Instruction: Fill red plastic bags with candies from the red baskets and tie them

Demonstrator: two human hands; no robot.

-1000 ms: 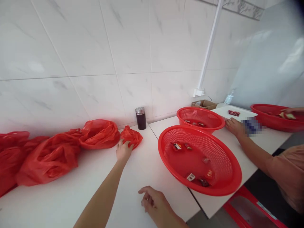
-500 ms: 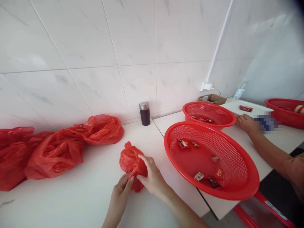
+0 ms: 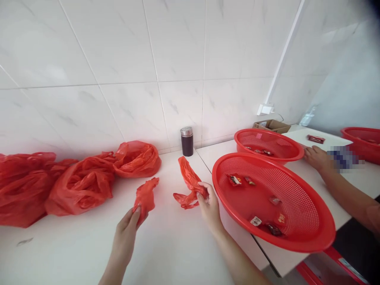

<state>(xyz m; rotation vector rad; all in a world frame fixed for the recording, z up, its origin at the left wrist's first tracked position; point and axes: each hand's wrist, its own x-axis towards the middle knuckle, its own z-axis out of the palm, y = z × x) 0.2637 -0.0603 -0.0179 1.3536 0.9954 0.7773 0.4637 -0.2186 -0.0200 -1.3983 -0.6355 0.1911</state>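
Left of the large red perforated plastic basket (image 3: 237, 204), the left hand's grip (image 3: 127, 226) clamps crumpled red plastic film (image 3: 146, 198). Nearer the basket, the right hand's grip (image 3: 210, 206) pinches a limp red plastic bag (image 3: 188, 174).

Left hand (image 3: 127, 226) and right hand (image 3: 211, 208) (well apart) pinch, 2 forearms (image 3: 234, 251) slanting inward.

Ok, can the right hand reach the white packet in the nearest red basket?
Probably yes: the right hand is beside the nearest red basket, whose open top leaves the white packet uncovered, but red plastic occupies the hand's grip.
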